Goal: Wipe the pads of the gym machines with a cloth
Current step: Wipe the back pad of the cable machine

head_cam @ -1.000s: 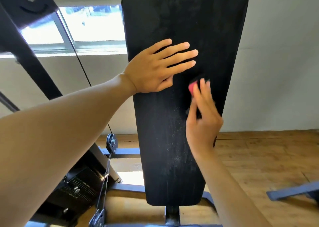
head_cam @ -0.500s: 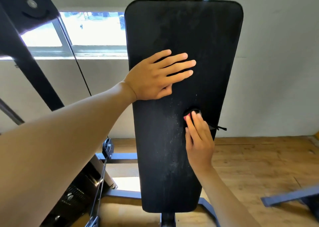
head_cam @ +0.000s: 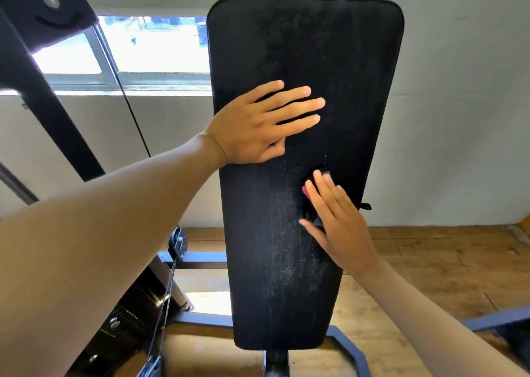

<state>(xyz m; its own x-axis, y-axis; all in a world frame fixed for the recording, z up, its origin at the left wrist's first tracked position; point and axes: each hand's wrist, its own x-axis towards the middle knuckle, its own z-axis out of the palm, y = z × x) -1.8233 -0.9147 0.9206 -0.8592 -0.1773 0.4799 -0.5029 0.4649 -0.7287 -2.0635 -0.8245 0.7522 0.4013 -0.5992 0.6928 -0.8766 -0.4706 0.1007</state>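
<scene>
The right hand (head_cam: 337, 222) presses a small cloth (head_cam: 308, 189) flat under straight fingers, near the pad (head_cam: 286, 290)'s right edge at mid-height. The dusty streaks lie below and left of it, along the pad's long axis. The left hand (head_cam: 258, 127) rests open higher up, at the left edge.

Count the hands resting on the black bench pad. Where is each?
2. The left hand lies flat on the pad; the right hand presses the cloth lower right.
</scene>
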